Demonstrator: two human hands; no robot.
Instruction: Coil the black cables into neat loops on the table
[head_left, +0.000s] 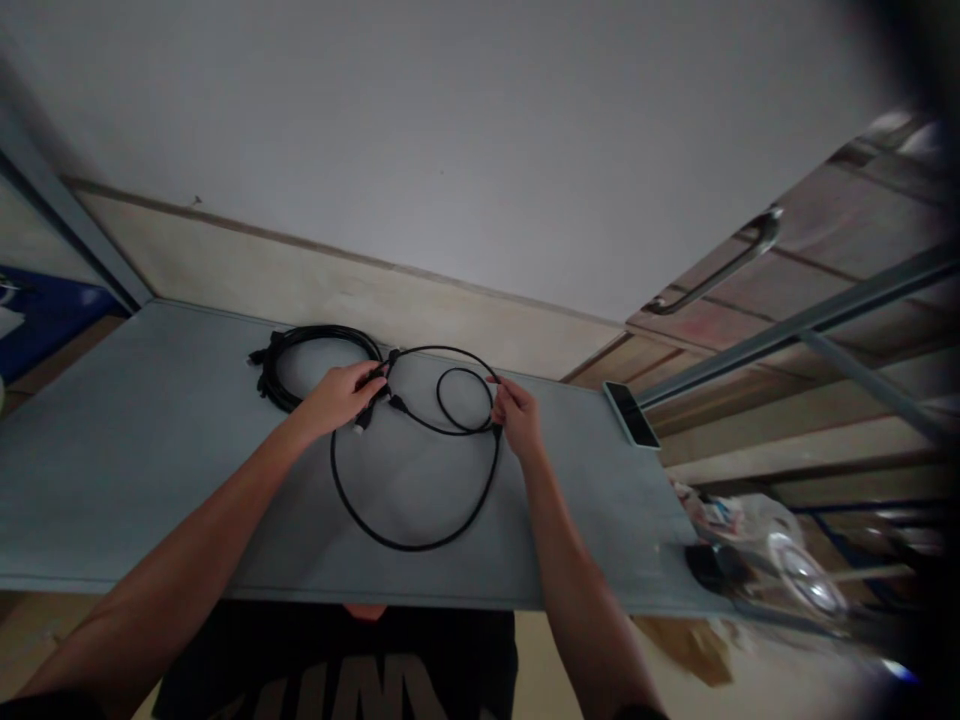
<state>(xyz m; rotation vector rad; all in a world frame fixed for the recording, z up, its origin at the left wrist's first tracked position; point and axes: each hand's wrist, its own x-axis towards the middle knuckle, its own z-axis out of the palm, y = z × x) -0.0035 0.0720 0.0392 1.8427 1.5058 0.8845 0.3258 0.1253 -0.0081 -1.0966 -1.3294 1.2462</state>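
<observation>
Over the desk (150,440), we pinched the looped black cable (411,549) with left hand (341,398) at ten o'clock and right hand (519,418) at two, presumably to hold its loops spread beside the coil (271,372).

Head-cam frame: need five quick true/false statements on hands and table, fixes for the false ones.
1. The bare left hand holds thin black cable. True.
2. The bare right hand lies flat on the grey-blue tabletop. False: it pinches thin black cable.
3. The rectangular phone with dark screen and pale edge lies right of both hands. True.
4. The coiled black cable bundle lies right of the phone. False: it lies left of it, near the left hand.
</observation>
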